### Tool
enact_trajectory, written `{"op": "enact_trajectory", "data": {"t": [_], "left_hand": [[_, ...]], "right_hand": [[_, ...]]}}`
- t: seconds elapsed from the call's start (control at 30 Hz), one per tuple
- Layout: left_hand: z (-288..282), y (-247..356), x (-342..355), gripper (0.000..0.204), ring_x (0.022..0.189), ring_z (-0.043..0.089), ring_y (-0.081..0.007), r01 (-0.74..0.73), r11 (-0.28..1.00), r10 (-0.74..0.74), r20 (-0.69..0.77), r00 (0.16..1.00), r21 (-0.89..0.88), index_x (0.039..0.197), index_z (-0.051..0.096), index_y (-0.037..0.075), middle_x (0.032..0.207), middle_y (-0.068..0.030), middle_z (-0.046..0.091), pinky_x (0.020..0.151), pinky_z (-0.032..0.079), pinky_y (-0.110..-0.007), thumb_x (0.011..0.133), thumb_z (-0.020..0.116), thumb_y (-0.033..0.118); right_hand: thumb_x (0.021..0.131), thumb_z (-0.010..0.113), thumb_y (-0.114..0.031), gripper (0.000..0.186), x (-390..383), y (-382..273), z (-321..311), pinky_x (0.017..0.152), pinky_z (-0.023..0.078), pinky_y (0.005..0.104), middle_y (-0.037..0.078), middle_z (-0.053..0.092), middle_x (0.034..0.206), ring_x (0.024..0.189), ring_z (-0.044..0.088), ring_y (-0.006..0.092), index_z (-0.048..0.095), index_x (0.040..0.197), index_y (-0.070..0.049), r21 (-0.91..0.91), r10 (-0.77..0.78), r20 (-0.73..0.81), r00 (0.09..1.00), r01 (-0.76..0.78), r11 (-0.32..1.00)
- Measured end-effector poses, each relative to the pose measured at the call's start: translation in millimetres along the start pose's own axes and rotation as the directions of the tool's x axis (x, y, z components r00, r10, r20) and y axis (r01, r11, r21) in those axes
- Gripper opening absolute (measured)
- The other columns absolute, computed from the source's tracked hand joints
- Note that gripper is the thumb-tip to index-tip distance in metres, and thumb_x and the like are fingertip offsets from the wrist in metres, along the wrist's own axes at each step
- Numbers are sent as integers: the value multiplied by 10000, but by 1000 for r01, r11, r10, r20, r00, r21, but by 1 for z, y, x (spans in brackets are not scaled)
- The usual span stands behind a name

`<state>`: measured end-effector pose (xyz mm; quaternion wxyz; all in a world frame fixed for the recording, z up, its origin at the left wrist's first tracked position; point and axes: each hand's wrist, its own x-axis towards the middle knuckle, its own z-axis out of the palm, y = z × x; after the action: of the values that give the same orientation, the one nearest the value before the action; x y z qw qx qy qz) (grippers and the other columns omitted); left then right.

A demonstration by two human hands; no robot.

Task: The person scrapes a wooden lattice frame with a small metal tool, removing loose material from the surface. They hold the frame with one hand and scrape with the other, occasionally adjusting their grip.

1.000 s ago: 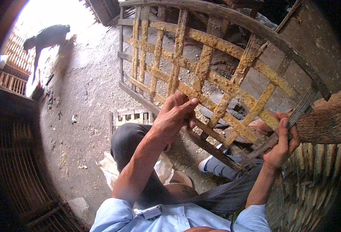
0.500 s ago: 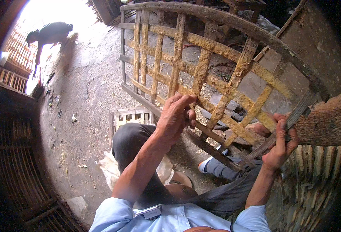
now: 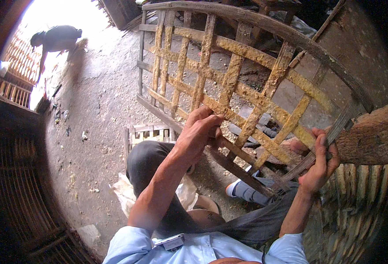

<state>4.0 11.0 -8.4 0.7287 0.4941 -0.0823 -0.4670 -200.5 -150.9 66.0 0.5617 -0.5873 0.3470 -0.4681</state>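
A large woven lattice of flat yellowish bamboo strips [image 3: 246, 88] with a curved dark rim stands tilted in front of me, resting against my knees. My left hand [image 3: 200, 132] is closed on a strip near the lattice's lower middle. My right hand [image 3: 319, 165] grips the thin grey strips at the lattice's lower right corner. My dark-trousered legs [image 3: 150, 163] lie under the frame.
A small wooden slatted crate [image 3: 147, 132] sits on the dirt floor [image 3: 97, 101] beside my knee. Another person bends over at the far left [image 3: 55, 39] near stacked cages [image 3: 13, 83]. A woven basket wall [image 3: 361, 207] stands at my right.
The lattice has tilted slightly and my left hand has slid a little along its strip. My right hand keeps its grip at the corner.
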Motion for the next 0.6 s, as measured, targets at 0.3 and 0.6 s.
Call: {"op": "enact_trajectory", "data": {"t": [0.3,0.6], "left_hand": [[9,5,-2,141,557,577,-131,5,993,-9,-32,999,-115,860,555,62,709,-23,551,433,503,-265,925,615,171],[6,2,-1,116,582,599,-132,-23,989,20,-28,999,-143,881,553,55,777,-39,579,447,524,-279,931,579,157]], "right_hand": [[944,620,-221,268,4,0,-6,550,633,350,136,651,1026,725,685,248,623,1037,30,11,-51,59,997,50,999],[959,587,-195,277,6,4,-1,539,631,325,155,667,945,625,679,200,629,1019,72,-18,-140,7,990,140,990]]}}
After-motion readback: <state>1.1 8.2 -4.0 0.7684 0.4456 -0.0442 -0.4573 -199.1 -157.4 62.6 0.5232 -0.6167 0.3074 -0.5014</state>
